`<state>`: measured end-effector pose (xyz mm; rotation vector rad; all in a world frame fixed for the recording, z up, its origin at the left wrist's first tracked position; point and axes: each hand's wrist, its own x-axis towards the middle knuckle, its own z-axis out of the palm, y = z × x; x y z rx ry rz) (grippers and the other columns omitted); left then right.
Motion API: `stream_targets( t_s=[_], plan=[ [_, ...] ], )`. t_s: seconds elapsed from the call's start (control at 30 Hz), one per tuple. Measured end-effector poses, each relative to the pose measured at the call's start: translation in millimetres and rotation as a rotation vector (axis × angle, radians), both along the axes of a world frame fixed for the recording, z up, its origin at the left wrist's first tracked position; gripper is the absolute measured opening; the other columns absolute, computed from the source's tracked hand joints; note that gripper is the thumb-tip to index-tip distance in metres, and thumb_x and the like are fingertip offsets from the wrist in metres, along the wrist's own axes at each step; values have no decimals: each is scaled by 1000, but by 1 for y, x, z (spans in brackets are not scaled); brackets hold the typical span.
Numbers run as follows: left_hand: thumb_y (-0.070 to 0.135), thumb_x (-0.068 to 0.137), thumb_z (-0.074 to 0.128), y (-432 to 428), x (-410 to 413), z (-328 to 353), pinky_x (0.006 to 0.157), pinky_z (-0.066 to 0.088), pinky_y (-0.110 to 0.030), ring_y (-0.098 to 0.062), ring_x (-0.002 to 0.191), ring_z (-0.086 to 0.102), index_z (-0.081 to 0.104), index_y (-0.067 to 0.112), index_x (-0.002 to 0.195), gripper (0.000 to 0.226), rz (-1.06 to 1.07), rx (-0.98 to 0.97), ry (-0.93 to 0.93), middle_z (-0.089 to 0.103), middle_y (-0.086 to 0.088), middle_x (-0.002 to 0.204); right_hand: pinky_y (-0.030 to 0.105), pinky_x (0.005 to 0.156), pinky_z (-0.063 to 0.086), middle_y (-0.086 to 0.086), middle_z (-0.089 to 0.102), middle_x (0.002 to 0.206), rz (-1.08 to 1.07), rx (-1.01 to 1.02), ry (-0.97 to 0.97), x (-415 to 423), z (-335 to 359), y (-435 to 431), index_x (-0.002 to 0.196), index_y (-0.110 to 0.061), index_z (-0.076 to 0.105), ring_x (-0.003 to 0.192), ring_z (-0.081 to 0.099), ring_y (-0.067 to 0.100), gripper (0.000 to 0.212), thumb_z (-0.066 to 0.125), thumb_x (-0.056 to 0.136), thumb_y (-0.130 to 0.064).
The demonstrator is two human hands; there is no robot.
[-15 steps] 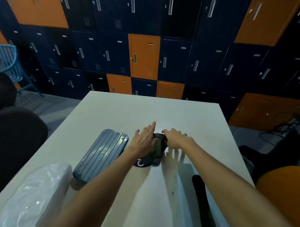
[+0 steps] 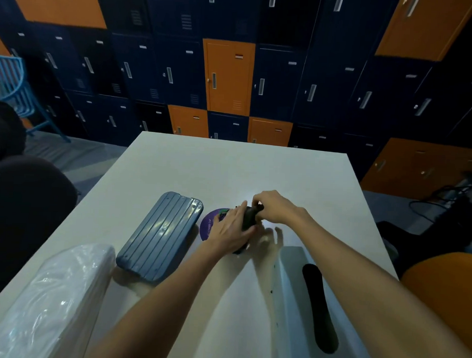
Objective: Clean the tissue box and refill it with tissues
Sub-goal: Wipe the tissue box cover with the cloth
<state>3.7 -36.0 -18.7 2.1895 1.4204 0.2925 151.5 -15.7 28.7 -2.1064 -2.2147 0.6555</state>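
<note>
Navy and orange lockers [image 2: 275,81] back a white table [image 2: 229,173]. Mid-frame, left hand [image 2: 227,230] and right hand [image 2: 275,208] both grip a dark cloth [image 2: 249,219] over a purple disc [image 2: 209,223] lettered "keep our", blue box [image 2: 160,235] beside.

Tissue box [image 2: 159,236] glossy ribbed plastic; tissue pack [image 2: 51,301] in shiny clear film; table [image 2: 229,173] matt; rag [image 2: 248,219] prob. cloth.
</note>
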Motion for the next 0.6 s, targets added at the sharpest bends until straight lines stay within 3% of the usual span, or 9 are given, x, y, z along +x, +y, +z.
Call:
stream_targets(
  t_s=[0.1, 0.17, 0.23, 0.3, 0.43, 0.53, 0.6],
  plan=[
    [37, 97, 49, -3, 1, 11, 93, 44, -45, -27, 122, 53, 36, 18, 144, 52, 71, 48, -156, 56, -6, 135, 40, 83, 51, 4, 62, 101, 22, 88, 115, 4, 22, -8, 97, -16, 65, 93, 58, 23, 17, 70, 82, -18],
    [31, 97, 50, -7, 3, 23, 74, 50, -42, -26, 100, 63, 48, 19, 129, 35, 100, 65, -311, 66, -4, 110, 30, 77, 46, 5, 62, 103, 9, 162, 213, 7, 37, -19, 102, -14, 66, 94, 58, 21, 19, 70, 84, -17],
    [26, 96, 52, -13, 6, 38, 67, 55, -48, -25, 78, 66, 53, 18, 121, 27, 139, 54, -486, 69, -5, 92, 22, 74, 40, 5, 61, 104, -66, 247, 371, 7, 54, -34, 114, -16, 62, 94, 56, 20, 28, 68, 86, -19],
    [21, 96, 55, -20, 11, 55, 61, 57, -46, -24, 67, 67, 56, 15, 116, 21, 184, 36, -641, 69, -8, 85, 23, 75, 39, 2, 57, 107, -211, 277, 576, 6, 69, -49, 128, -23, 52, 96, 54, 17, 41, 65, 89, -30],
    [16, 94, 60, -43, 28, 91, 58, 58, -25, -18, 71, 68, 54, 13, 120, 27, 171, 21, -802, 69, -8, 89, 43, 86, 48, -2, 57, 120, -379, 68, 933, 5, 85, -80, 131, -31, 41, 109, 55, 19, 50, 59, 88, -51],
    [14, 90, 62, -62, 44, 107, 56, 54, -20, -17, 77, 68, 55, 12, 120, 32, 80, 26, -782, 69, -6, 95, 49, 86, 52, -1, 66, 113, -406, 70, 1169, 3, 82, -102, 122, -28, 51, 106, 61, 20, 30, 56, 94, -38],
    [14, 86, 64, -73, 49, 113, 66, 57, -23, -18, 87, 68, 54, 13, 123, 39, 1, -17, -773, 68, -8, 103, 47, 89, 51, 1, 67, 112, -455, 154, 1244, 6, 81, -112, 118, -27, 56, 107, 62, 21, 22, 55, 95, -30]
  ],
)
